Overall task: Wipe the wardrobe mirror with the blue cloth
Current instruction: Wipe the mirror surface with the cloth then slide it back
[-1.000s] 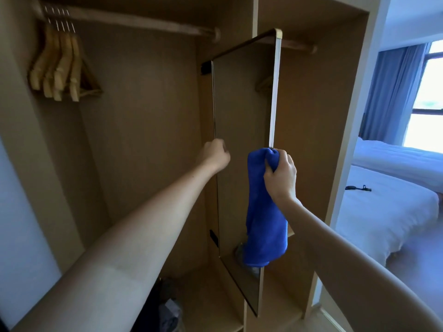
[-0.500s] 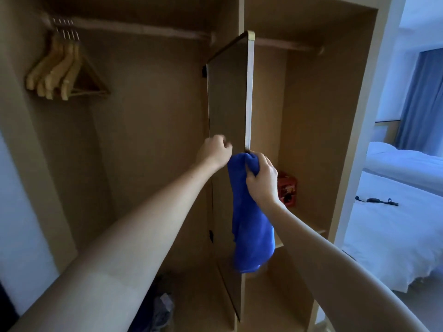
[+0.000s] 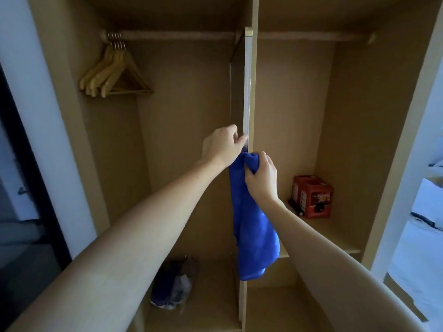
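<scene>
Right hand [image 3: 261, 178] grips blue cloth [image 3: 254, 236]; left hand [image 3: 224, 146] seemingly pinches mirror [image 3: 247, 87].

Tall gold-framed wardrobe mirror [image 3: 247, 92] stands edge-on; a bright blue fabric cloth [image 3: 254, 236] hangs bunched beside its edge.

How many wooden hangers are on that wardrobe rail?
4, as best I can tell. The wooden hangers hang bunched together at the left end of the rail, in the left compartment. They overlap closely, so one more may be hidden behind them.
</scene>
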A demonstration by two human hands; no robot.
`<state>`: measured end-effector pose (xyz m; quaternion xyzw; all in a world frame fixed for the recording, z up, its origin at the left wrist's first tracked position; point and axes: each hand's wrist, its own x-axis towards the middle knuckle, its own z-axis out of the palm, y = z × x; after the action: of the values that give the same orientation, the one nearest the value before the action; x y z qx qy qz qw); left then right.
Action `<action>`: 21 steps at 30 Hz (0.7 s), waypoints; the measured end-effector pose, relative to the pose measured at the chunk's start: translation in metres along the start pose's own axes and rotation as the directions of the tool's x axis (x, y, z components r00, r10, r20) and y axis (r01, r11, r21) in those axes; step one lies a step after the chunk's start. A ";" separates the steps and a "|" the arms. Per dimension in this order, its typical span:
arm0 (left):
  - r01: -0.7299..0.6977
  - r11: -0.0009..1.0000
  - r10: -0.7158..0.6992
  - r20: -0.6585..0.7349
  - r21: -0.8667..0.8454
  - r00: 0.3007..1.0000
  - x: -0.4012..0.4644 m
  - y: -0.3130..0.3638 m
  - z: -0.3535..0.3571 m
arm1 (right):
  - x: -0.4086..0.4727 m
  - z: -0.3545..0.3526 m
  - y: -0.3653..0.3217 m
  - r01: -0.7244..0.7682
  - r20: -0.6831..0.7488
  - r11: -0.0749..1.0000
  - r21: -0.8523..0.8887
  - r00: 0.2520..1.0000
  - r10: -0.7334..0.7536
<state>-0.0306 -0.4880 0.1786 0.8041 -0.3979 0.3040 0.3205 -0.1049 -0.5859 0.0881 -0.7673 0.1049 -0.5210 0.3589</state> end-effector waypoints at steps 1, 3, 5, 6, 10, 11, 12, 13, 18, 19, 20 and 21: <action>0.029 0.999 -0.031 0.035 0.036 0.999 0.001 0.002 -0.001 | 0.000 0.000 0.001 -0.005 0.012 1.000 0.004 1.000 0.005; 0.107 0.990 -0.116 0.108 0.092 0.987 0.005 0.005 -0.002 | 0.002 0.000 0.001 -0.012 0.026 1.000 0.009 1.000 0.012; 0.163 0.977 -0.181 0.130 0.139 0.975 0.009 0.004 0.001 | 0.003 0.001 0.001 -0.016 0.034 1.000 0.016 0.999 0.016; 0.186 0.971 -0.206 0.132 0.153 0.970 0.010 0.002 0.002 | 0.004 0.001 0.000 -0.018 0.038 1.000 0.017 0.999 0.017; 0.227 0.963 -0.248 0.146 0.146 0.958 0.014 -0.008 0.008 | 0.008 0.006 0.003 -0.010 0.044 1.000 0.008 0.999 0.010; 0.212 0.968 -0.232 0.155 0.135 0.960 0.015 -0.009 0.010 | 0.009 0.007 0.005 -0.011 0.044 1.000 0.009 0.999 0.010; 0.192 0.973 -0.211 0.162 0.126 0.964 0.016 -0.008 0.011 | 0.011 0.009 0.007 -0.013 0.042 1.000 0.010 0.999 0.013; 0.173 0.977 -0.193 0.162 0.128 0.968 0.018 -0.006 0.012 | 0.012 0.011 0.009 -0.016 0.039 1.000 0.009 0.999 0.016; 0.195 0.964 -0.224 0.156 0.184 0.962 0.028 -0.004 0.022 | 0.020 0.018 0.018 -0.026 0.041 1.000 0.014 0.999 0.025; 0.206 0.960 -0.236 0.156 0.190 0.959 0.030 -0.005 0.025 | 0.023 0.019 0.019 -0.034 0.047 0.999 0.015 0.998 0.034; 0.218 0.956 -0.249 0.155 0.197 0.956 0.031 -0.006 0.028 | 0.027 0.020 0.020 -0.042 0.053 0.999 0.012 0.998 0.041; 0.232 0.951 -0.265 0.153 0.203 0.952 0.032 -0.008 0.031 | 0.030 0.021 0.021 -0.048 0.057 0.999 0.008 0.997 0.047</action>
<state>-0.0009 -0.5223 0.1816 0.8979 -0.2905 0.2230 0.2441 -0.0691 -0.6076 0.0913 -0.7774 0.1104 -0.4908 0.3777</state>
